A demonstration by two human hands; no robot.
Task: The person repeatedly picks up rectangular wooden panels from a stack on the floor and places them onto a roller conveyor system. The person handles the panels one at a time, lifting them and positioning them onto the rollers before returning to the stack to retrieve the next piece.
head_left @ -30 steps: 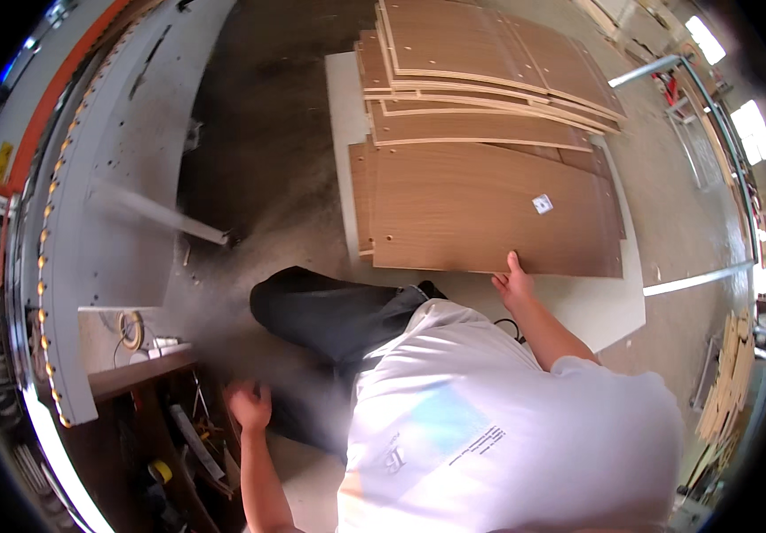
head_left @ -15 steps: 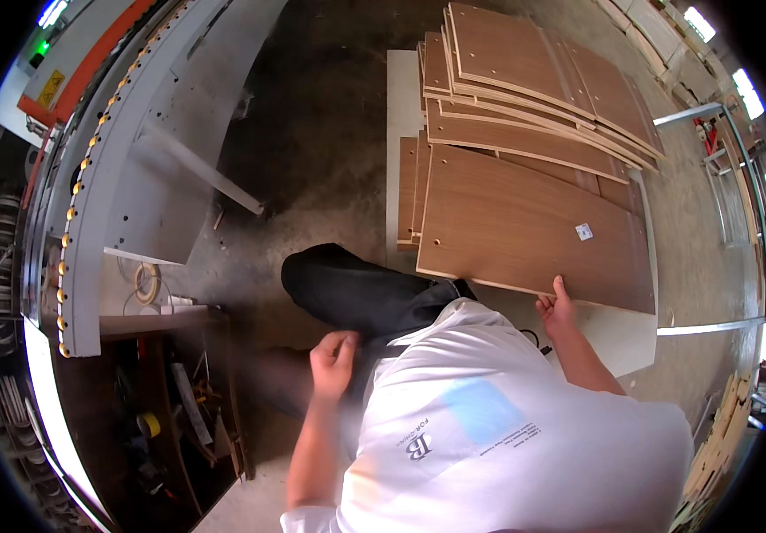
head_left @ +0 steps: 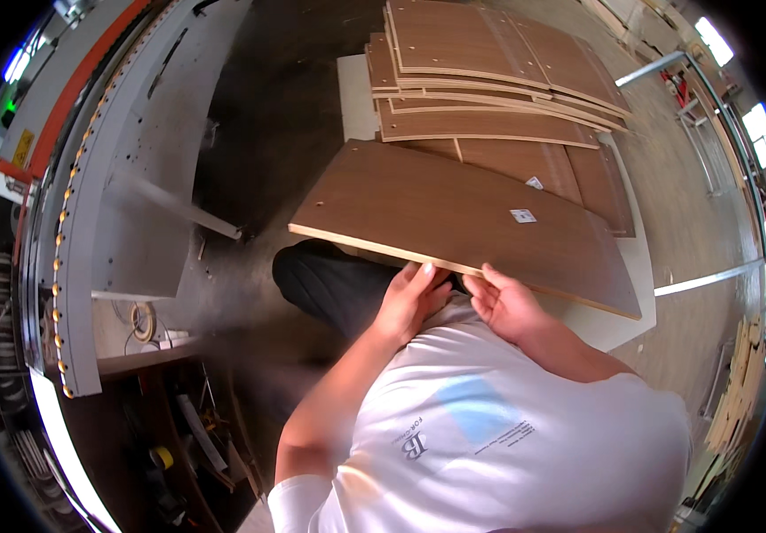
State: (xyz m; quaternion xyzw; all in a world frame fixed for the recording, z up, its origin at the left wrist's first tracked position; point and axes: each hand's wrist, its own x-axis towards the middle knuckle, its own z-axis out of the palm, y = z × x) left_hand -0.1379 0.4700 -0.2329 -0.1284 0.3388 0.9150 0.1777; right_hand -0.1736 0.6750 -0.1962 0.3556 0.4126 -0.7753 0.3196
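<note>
A brown wood-veneer panel with a pale edge, small holes and a white label lies tilted in front of me, its near edge close to my body. My left hand grips that edge near its middle, thumb on the rim and fingers curled below. A short way to the right, my right hand holds the same edge, thumb uppermost. The undersides of both grips are hidden. Beneath and beyond the held panel lies another labelled panel. Farther back rises an uneven stack of similar panels.
A pale board lies under the stack. On the left stands a machine with a long grey table edged by yellow rollers. Below it, an open cabinet holds tools and tape. A metal frame stands on the right.
My left hand has come across from beside my leg and taken the panel's edge. My right hand has slid left along it. The panel has shifted left and turned, uncovering another labelled panel.
</note>
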